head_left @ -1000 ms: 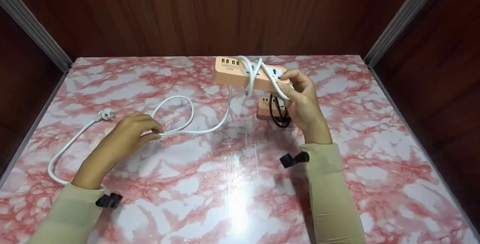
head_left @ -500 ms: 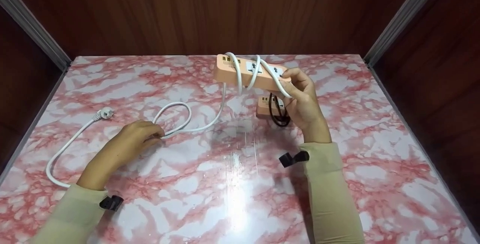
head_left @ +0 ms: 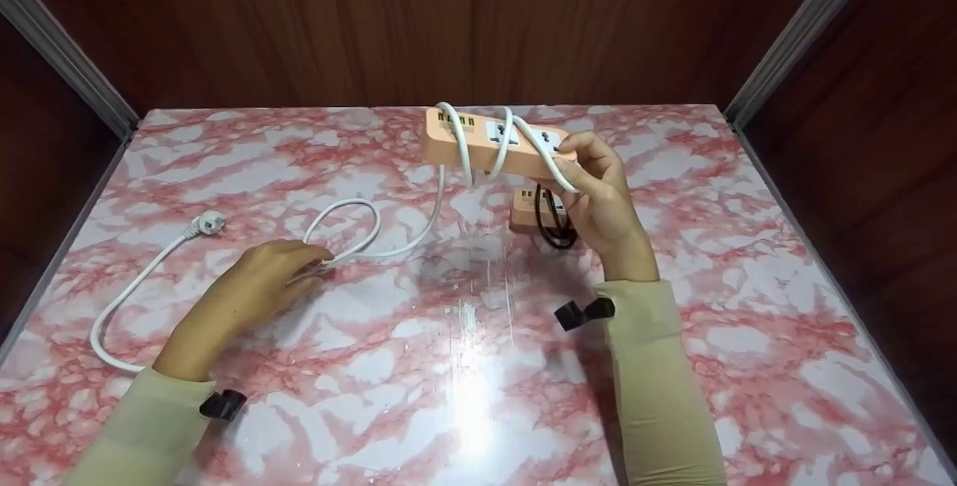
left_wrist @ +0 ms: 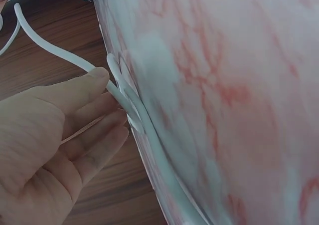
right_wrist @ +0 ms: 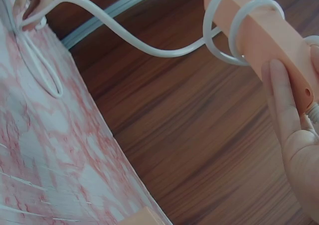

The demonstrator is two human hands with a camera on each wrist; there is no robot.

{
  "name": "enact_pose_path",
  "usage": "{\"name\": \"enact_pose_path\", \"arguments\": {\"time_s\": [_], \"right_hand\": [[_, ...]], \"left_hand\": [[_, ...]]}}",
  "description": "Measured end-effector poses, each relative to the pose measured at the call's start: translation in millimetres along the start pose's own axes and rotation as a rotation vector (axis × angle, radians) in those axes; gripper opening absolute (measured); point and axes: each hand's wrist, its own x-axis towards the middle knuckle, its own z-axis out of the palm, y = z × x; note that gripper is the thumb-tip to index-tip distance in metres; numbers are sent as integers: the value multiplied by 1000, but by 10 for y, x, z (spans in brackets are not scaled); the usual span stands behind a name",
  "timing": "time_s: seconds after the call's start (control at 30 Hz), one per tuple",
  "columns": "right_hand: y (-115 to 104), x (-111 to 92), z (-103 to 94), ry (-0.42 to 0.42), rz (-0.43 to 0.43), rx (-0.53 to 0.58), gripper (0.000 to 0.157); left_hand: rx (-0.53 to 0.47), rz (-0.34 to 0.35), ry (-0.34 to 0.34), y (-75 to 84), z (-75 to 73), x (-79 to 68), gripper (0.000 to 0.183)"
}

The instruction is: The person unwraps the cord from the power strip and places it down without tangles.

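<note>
An orange power strip (head_left: pixel 486 153) with a white cord wound round it is held above the table by my right hand (head_left: pixel 604 198), which grips its right end. In the right wrist view the fingers (right_wrist: pixel 284 100) lie along the strip's underside. The white cord (head_left: pixel 400 250) runs down from the strip to the left and makes a loop on the table. My left hand (head_left: pixel 262 284) is low over the table and pinches the cord between thumb and fingers, as the left wrist view shows. Past that hand, the cord curves round to its white plug (head_left: pixel 209 223).
A second orange power strip (head_left: pixel 527 217) with a black cord (head_left: pixel 555 228) round it stands on the table behind my right hand, partly hidden. The marbled red and white table (head_left: pixel 389 381) is enclosed by dark wood panels (head_left: pixel 448 30) at the back and sides.
The turn of cord at the strip's middle has slid left to lie over its USB end. The left hand has shifted slightly along with the cord; the right hand keeps its grip.
</note>
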Motion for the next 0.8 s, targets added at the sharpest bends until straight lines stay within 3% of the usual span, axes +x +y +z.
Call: {"name": "enact_pose_path", "arguments": {"time_s": [0.23, 0.5, 0.67, 0.8], "right_hand": [[32, 2, -13, -22, 21, 41, 11], [69, 14, -8, -40, 39, 115, 17], [57, 15, 7, -21, 42, 92, 12], [44, 9, -1, -24, 36, 83, 9]], "left_hand": [[15, 0, 40, 80, -41, 44, 35], [-43, -19, 97, 212, -82, 132, 48], [-81, 5, 181, 383, -110, 205, 61], [-102, -10, 286, 603, -96, 307, 60]]}}
